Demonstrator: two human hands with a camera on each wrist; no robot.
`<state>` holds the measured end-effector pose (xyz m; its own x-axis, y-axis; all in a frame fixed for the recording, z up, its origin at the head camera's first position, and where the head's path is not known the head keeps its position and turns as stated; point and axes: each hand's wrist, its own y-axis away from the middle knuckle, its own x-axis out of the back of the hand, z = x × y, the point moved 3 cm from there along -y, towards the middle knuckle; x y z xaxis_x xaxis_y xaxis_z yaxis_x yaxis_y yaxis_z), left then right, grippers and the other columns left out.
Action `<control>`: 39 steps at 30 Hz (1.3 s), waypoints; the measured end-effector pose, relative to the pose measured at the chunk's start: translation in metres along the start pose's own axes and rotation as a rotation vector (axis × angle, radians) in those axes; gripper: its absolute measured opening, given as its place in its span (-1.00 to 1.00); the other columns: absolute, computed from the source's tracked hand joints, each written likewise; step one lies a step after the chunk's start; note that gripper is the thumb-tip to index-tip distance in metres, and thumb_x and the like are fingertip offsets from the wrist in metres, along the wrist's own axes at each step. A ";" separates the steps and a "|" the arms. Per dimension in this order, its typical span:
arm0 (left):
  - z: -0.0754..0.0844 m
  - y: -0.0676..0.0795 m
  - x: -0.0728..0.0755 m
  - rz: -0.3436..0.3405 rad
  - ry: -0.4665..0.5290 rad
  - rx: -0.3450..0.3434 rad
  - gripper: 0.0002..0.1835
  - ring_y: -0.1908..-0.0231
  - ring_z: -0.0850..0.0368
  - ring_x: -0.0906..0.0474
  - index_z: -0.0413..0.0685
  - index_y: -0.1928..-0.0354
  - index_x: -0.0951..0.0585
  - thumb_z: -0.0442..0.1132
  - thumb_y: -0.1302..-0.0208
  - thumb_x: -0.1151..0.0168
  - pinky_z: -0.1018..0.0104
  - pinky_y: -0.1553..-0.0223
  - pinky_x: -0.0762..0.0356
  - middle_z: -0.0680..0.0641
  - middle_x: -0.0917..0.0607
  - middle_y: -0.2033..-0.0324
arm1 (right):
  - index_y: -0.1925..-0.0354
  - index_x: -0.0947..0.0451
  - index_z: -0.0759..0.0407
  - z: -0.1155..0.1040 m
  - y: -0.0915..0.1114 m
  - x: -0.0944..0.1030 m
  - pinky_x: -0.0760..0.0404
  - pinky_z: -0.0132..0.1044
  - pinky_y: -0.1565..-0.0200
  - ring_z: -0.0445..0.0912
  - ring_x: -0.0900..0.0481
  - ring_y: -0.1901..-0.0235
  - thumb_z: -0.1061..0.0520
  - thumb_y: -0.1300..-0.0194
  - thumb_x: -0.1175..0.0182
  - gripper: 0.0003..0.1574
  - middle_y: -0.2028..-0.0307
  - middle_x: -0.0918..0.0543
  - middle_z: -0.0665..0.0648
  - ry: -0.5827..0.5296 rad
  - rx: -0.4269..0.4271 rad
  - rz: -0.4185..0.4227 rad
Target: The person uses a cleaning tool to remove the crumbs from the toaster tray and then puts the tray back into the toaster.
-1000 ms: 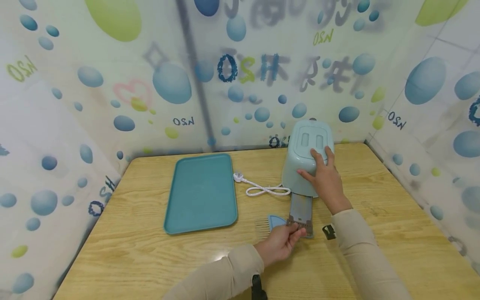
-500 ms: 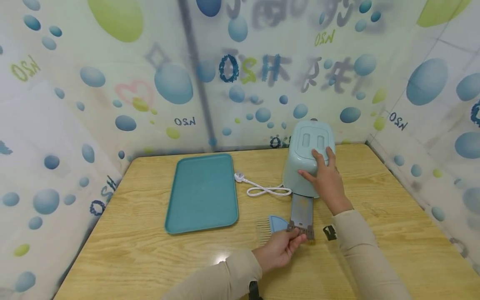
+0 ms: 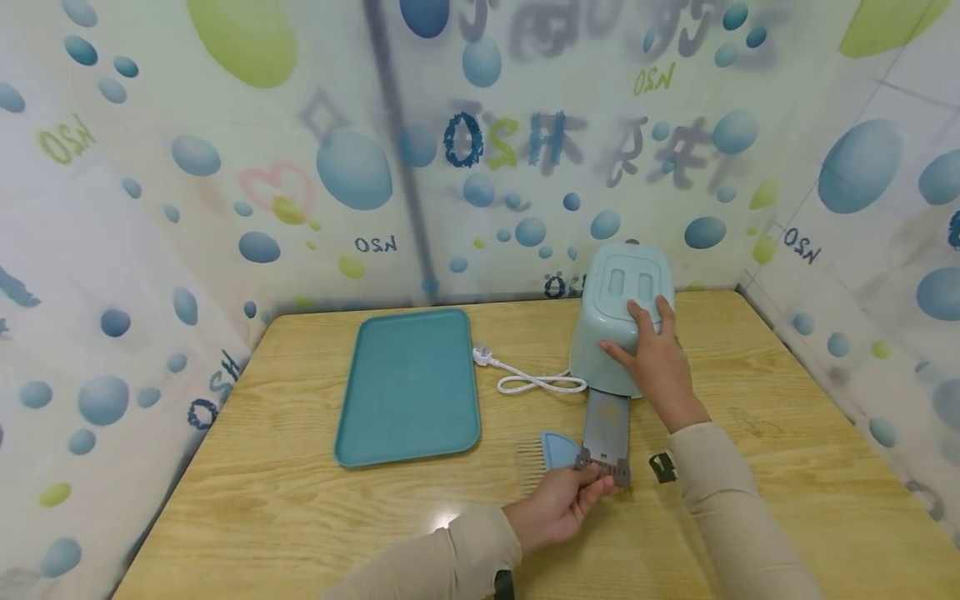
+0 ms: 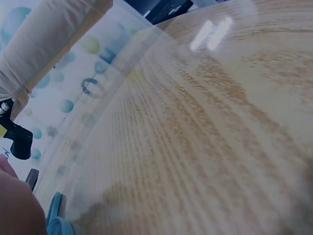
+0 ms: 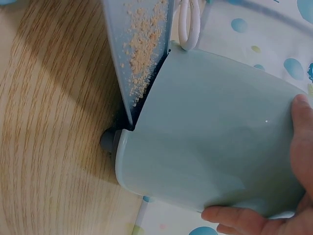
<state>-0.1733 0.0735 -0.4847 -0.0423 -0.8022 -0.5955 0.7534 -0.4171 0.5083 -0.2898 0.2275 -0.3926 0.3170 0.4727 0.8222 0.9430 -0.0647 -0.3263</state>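
Observation:
A pale green toaster (image 3: pixel 618 350) stands at the back right of the table. Its metal crumb tray (image 3: pixel 606 423) sticks out of the base towards me. In the right wrist view, pale crumbs (image 5: pixel 144 49) lie along that tray. My left hand (image 3: pixel 557 507) pinches the brown-grey front end of the tray between thumb and fingers. On the toaster, my right hand (image 3: pixel 660 367) holds the near right part, thumb on the front and fingers over the upper edge. A light blue brush (image 3: pixel 558 451) with pale bristles lies just left of the tray, partly behind the left hand.
A teal serving tray (image 3: pixel 408 387) lies on the wooden table (image 3: pixel 270 467) to the left. Between it and the toaster lies a white power cord (image 3: pixel 536 381) with its plug. The patterned wall (image 3: pixel 480 242) stands close behind the toaster.
The crumb tray has slid slightly farther out towards me with my left hand. My right hand stays on the toaster. The head view has shifted a little.

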 end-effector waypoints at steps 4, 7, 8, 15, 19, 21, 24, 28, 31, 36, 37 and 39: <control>-0.001 0.004 0.002 -0.010 -0.014 0.000 -0.84 0.59 0.48 -0.58 -0.28 0.10 -0.48 -0.38 -0.46 0.10 0.79 0.44 -0.47 0.00 -0.63 0.62 | -0.45 -0.07 0.11 0.001 0.000 0.000 -0.50 0.31 0.15 0.56 -0.44 0.01 -0.21 -0.27 -0.22 -0.03 -0.46 0.14 0.45 0.004 0.010 0.001; -0.002 0.008 0.003 -0.008 -0.025 0.006 -0.82 0.58 0.47 -0.58 -0.31 0.05 -0.47 -0.39 -0.46 0.10 0.79 0.43 -0.47 0.00 -0.63 0.61 | -0.45 -0.07 0.11 0.001 0.000 0.000 -0.50 0.30 0.16 0.56 -0.44 0.02 -0.20 -0.27 -0.23 -0.03 -0.46 0.14 0.45 0.004 0.014 0.003; -0.002 0.009 0.004 -0.010 -0.025 0.006 -0.81 0.58 0.47 -0.58 -0.33 0.04 -0.47 -0.39 -0.46 0.10 0.79 0.42 -0.47 0.00 -0.63 0.61 | -0.45 -0.07 0.11 0.001 0.000 0.000 -0.51 0.30 0.16 0.56 -0.44 0.01 -0.20 -0.27 -0.23 -0.03 -0.46 0.13 0.46 0.004 0.013 0.003; -0.005 0.014 0.006 -0.019 -0.041 0.005 -0.77 0.56 0.46 -0.59 -0.39 -0.02 -0.46 -0.39 -0.46 0.10 0.79 0.41 -0.47 0.00 -0.63 0.61 | -0.45 -0.06 0.09 0.002 0.001 -0.001 -0.50 0.31 0.16 0.57 -0.42 -0.01 -0.23 -0.28 -0.21 -0.03 -0.46 0.15 0.44 0.008 -0.001 -0.004; -0.006 0.016 0.007 -0.008 -0.052 -0.001 -0.81 0.55 0.45 -0.60 -0.34 0.04 -0.48 -0.39 -0.45 0.08 0.79 0.41 -0.48 0.01 -0.62 0.60 | -0.45 -0.06 0.09 0.002 0.001 -0.002 -0.50 0.32 0.16 0.57 -0.42 0.00 -0.23 -0.27 -0.21 -0.03 -0.46 0.16 0.44 0.003 -0.002 -0.009; -0.006 0.018 0.009 -0.006 -0.056 -0.007 -0.82 0.55 0.44 -0.60 -0.33 0.07 -0.49 -0.39 -0.44 0.06 0.78 0.41 -0.48 0.01 -0.62 0.60 | -0.45 -0.06 0.10 0.002 0.001 -0.002 -0.49 0.33 0.15 0.58 -0.42 0.00 -0.21 -0.27 -0.22 -0.03 -0.46 0.15 0.44 -0.002 0.002 -0.006; -0.006 0.020 0.010 -0.003 -0.059 -0.006 -0.85 0.56 0.45 -0.59 -0.29 0.12 -0.50 -0.39 -0.44 0.06 0.79 0.41 -0.47 0.02 -0.62 0.61 | -0.45 -0.06 0.11 0.002 0.000 -0.001 -0.49 0.33 0.14 0.58 -0.42 0.00 -0.20 -0.27 -0.23 -0.03 -0.46 0.15 0.44 -0.010 0.007 0.000; -0.005 0.022 0.013 -0.012 -0.061 -0.006 -0.86 0.56 0.45 -0.60 -0.27 0.15 -0.50 -0.38 -0.44 0.05 0.79 0.42 -0.47 0.02 -0.62 0.61 | -0.45 -0.06 0.11 0.002 -0.001 -0.001 -0.48 0.33 0.16 0.58 -0.41 0.01 -0.20 -0.26 -0.24 -0.03 -0.46 0.15 0.44 -0.010 0.010 0.003; -0.004 0.024 0.015 -0.032 -0.081 -0.010 -0.85 0.55 0.45 -0.60 -0.29 0.13 -0.50 -0.37 -0.45 0.06 0.78 0.41 -0.48 0.03 -0.63 0.60 | -0.45 -0.07 0.10 0.003 -0.001 -0.001 -0.50 0.32 0.18 0.58 -0.43 0.04 -0.21 -0.26 -0.23 -0.03 -0.46 0.14 0.44 -0.001 0.008 0.007; -0.002 0.029 0.018 -0.059 -0.086 -0.019 -0.77 0.44 0.39 -0.66 -0.38 -0.01 -0.45 -0.38 -0.46 0.08 0.71 0.28 -0.54 -0.04 -0.67 0.46 | -0.44 -0.08 0.10 0.002 0.000 -0.001 -0.51 0.30 0.23 0.57 -0.45 0.08 -0.23 -0.26 -0.22 -0.02 -0.46 0.12 0.44 0.014 0.002 0.006; -0.001 0.030 0.019 -0.059 -0.080 -0.021 -0.76 0.40 0.36 -0.68 -0.39 -0.04 -0.43 -0.38 -0.46 0.08 0.69 0.24 -0.56 -0.07 -0.67 0.42 | -0.44 -0.08 0.10 0.002 0.000 0.000 -0.51 0.29 0.24 0.57 -0.46 0.08 -0.24 -0.26 -0.22 -0.02 -0.46 0.12 0.44 0.016 0.000 0.007; -0.001 0.031 0.020 -0.055 -0.072 -0.026 -0.72 0.34 0.29 -0.70 -0.41 -0.09 -0.41 -0.38 -0.45 0.07 0.63 0.17 -0.58 -0.15 -0.69 0.31 | -0.45 -0.08 0.10 0.001 0.001 0.000 -0.51 0.28 0.26 0.57 -0.46 0.10 -0.24 -0.26 -0.22 -0.02 -0.46 0.12 0.44 0.018 -0.001 0.007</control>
<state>-0.1502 0.0445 -0.4812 -0.1300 -0.8075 -0.5754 0.7653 -0.4507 0.4595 -0.2894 0.2288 -0.3933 0.3256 0.4563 0.8281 0.9408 -0.0688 -0.3320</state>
